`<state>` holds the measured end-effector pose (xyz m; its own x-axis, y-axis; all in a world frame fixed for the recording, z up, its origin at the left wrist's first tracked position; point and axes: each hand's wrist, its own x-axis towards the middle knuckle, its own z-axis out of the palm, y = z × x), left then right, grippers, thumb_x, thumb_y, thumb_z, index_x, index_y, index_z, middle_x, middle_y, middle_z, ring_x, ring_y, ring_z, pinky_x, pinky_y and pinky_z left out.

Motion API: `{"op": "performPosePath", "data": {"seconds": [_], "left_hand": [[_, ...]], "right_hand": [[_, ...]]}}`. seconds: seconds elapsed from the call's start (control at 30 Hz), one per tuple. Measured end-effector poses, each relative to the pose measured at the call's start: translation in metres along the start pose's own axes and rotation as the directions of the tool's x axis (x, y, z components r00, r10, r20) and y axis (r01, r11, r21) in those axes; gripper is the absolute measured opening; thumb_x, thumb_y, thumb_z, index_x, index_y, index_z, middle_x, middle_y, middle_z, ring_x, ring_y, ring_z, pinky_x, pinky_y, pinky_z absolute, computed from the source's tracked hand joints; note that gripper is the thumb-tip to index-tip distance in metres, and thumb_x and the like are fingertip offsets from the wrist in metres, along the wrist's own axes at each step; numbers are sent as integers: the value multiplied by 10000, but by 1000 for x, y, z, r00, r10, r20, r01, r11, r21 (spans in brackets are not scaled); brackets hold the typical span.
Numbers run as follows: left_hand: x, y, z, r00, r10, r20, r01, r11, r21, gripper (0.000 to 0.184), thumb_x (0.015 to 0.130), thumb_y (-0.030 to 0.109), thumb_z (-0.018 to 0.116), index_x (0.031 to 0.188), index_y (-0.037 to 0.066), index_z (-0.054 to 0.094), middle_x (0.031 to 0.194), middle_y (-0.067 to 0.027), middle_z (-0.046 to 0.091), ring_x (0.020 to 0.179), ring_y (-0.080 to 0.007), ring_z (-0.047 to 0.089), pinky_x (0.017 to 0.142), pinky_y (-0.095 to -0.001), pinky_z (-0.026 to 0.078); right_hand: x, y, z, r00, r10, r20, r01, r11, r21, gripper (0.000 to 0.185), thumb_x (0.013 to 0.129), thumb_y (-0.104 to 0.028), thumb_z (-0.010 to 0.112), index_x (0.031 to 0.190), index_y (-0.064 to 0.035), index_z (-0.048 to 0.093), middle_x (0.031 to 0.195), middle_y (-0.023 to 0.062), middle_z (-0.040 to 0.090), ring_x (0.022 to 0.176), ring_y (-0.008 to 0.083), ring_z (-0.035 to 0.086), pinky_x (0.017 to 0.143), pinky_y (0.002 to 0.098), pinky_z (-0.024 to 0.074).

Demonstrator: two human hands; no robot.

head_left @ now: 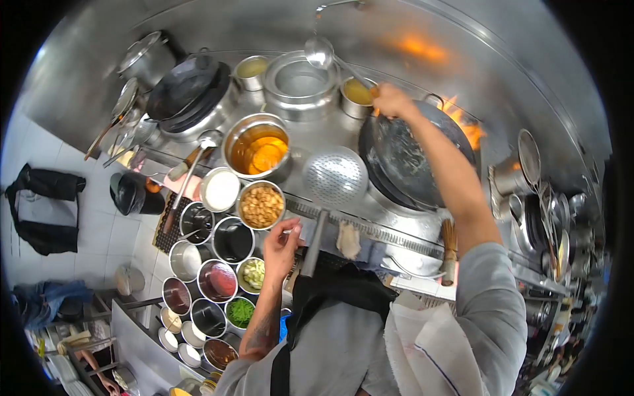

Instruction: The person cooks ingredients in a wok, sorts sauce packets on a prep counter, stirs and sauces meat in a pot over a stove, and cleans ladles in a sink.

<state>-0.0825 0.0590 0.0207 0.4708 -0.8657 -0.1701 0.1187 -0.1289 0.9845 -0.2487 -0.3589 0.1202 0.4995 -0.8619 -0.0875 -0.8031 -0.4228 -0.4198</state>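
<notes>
My right hand (394, 101) is wrapped around the handle of a ladle (319, 53). The ladle's bowl is under a thin stream from the tap (340, 4), above the back of the stove. Beneath my right forearm is a dark wok (416, 155), wet inside, with flames (465, 125) at its far right rim. My left hand (281, 251) hovers beside the pot of browned cubes (261, 204), its fingers curled together; whether anything is in them is hidden. A perforated skimmer (335, 177) lies between my hands, its handle toward me.
Several seasoning pots crowd the left, including white powder (220, 189), dark liquid (233, 239) and chopped greens (240, 312). A pot of orange oil (257, 146), a large lidless pot (300, 86) and stacked woks (185, 92) stand farther back. A bamboo brush (448, 254) lies right.
</notes>
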Motion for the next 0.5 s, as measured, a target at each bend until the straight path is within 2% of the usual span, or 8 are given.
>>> {"op": "performPosePath", "data": {"seconds": [0.07, 0.17, 0.27, 0.3, 0.33, 0.37, 0.47, 0.5], "left_hand": [[-7, 3, -36, 996, -19, -93, 13, 998, -62, 293, 977, 200, 660, 1192, 3, 640, 995, -52, 679, 717, -92, 615, 636, -221, 476], [-19, -10, -86, 973, -41, -227, 36, 999, -26, 284, 981, 187, 652, 1198, 5, 636, 983, -67, 692, 710, -93, 614, 644, -218, 474], [-29, -11, -112, 951, -75, -299, 72, 997, -22, 277, 985, 191, 646, 1188, 3, 639, 1001, -80, 713, 697, -84, 609, 628, -216, 460], [-30, -12, -114, 951, -92, -296, 87, 996, -29, 277, 985, 189, 645, 1190, 3, 638, 1005, -82, 714, 700, -86, 612, 629, -216, 461], [-30, -13, -114, 952, -108, -288, 102, 994, -36, 276, 986, 187, 643, 1191, 2, 636, 1009, -84, 715, 703, -88, 615, 629, -215, 463], [-27, -14, -110, 953, -108, -284, 102, 994, -36, 276, 986, 187, 643, 1191, 2, 636, 1009, -84, 715, 703, -88, 615, 629, -215, 463], [-9, -9, -85, 978, -109, -178, 102, 994, -47, 273, 983, 185, 648, 1182, -2, 644, 995, -79, 712, 711, -93, 623, 625, -215, 463], [-3, -4, -73, 988, -81, -128, 76, 996, -41, 275, 981, 187, 653, 1177, -5, 648, 993, -76, 710, 714, -97, 627, 626, -218, 467]], "right_hand": [[33, -52, 31, 992, -116, 43, 124, 931, -345, 307, 790, -128, 565, 996, 51, 705, 1007, 263, 703, 973, 387, 693, 873, 443, 546], [102, -69, 99, 995, -97, -21, 85, 941, -326, 276, 769, -107, 596, 965, 38, 723, 1067, 272, 688, 967, 394, 696, 869, 446, 547], [154, -81, 125, 968, -85, 234, 159, 936, -315, 170, 799, -48, 601, 870, 73, 697, 866, 226, 715, 761, 328, 715, 695, 390, 586], [171, -65, 129, 895, 57, 443, -287, 833, 473, 93, 856, -44, 554, 820, 17, 614, 758, 143, 642, 650, 243, 651, 582, 321, 551], [163, -62, 123, 833, -27, 553, -506, 369, 779, 122, 897, -26, 515, 777, -33, 491, 693, 68, 531, 586, 149, 561, 491, 239, 487], [155, -60, 115, 751, -110, 651, -658, -207, 724, 242, 937, -8, 477, 733, -83, 369, 629, -8, 420, 521, 55, 471, 400, 157, 423], [107, -40, 96, 683, -271, 678, -686, -556, 469, 101, 943, -7, 488, 864, 29, 436, 672, 16, 447, 510, 73, 470, 408, 170, 436], [85, -35, 92, 738, -229, 635, -628, -578, 521, 370, 990, -45, 489, 1273, 137, 337, 724, 29, 456, 492, 72, 451, 406, 172, 415]]}}
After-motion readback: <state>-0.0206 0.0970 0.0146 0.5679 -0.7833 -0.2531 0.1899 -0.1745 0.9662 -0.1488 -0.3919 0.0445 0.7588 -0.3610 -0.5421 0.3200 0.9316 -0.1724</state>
